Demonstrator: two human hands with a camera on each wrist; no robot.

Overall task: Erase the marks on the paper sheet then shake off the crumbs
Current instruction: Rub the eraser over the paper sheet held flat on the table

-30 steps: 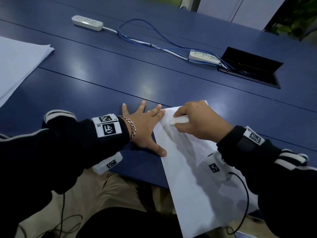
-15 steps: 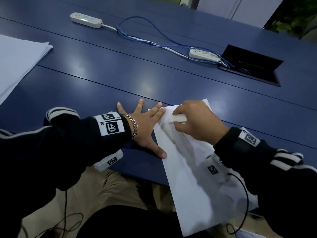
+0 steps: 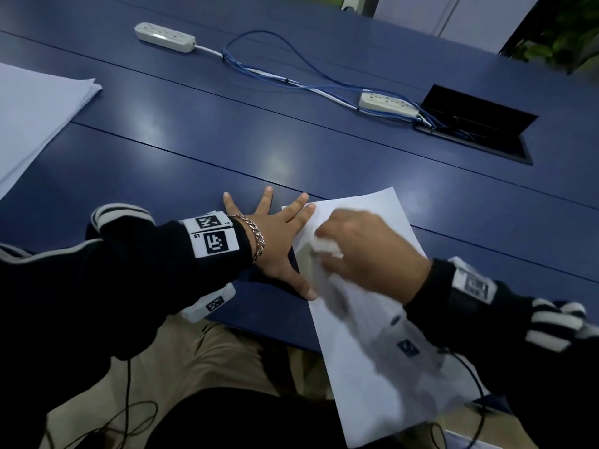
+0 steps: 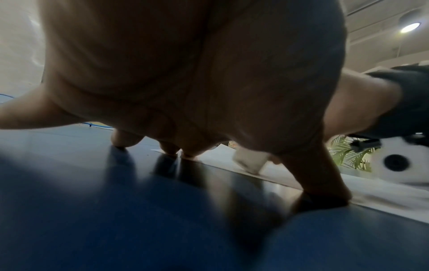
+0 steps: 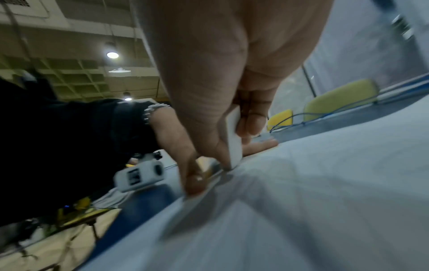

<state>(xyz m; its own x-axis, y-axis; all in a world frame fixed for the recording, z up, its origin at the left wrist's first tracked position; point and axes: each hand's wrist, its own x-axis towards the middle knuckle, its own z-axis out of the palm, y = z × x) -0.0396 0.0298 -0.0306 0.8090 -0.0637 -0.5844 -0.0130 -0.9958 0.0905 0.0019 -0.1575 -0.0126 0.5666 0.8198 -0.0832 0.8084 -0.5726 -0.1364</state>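
A white paper sheet (image 3: 366, 335) lies on the blue table (image 3: 227, 134), its near end hanging over the front edge. My left hand (image 3: 275, 241) is spread flat, fingers straight, with the fingertips and thumb pressing the sheet's left edge. My right hand (image 3: 363, 251) pinches a white eraser (image 3: 327, 246) between thumb and fingers, its tip on the paper near that left edge. The right wrist view shows the eraser (image 5: 233, 139) standing on the paper sheet (image 5: 313, 201). In the left wrist view the eraser (image 4: 249, 160) touches the sheet behind my thumb. No marks are discernible; the hand is motion-blurred.
A stack of white sheets (image 3: 35, 115) lies at the far left. Two power strips (image 3: 165, 37) (image 3: 387, 103) joined by blue cables (image 3: 275, 69) cross the back of the table. An open black cable hatch (image 3: 476, 124) sits at the back right.
My right hand has slid the eraser toward me along the sheet's left edge, now blurred with motion. The left hand stays pressed flat on the sheet's edge.
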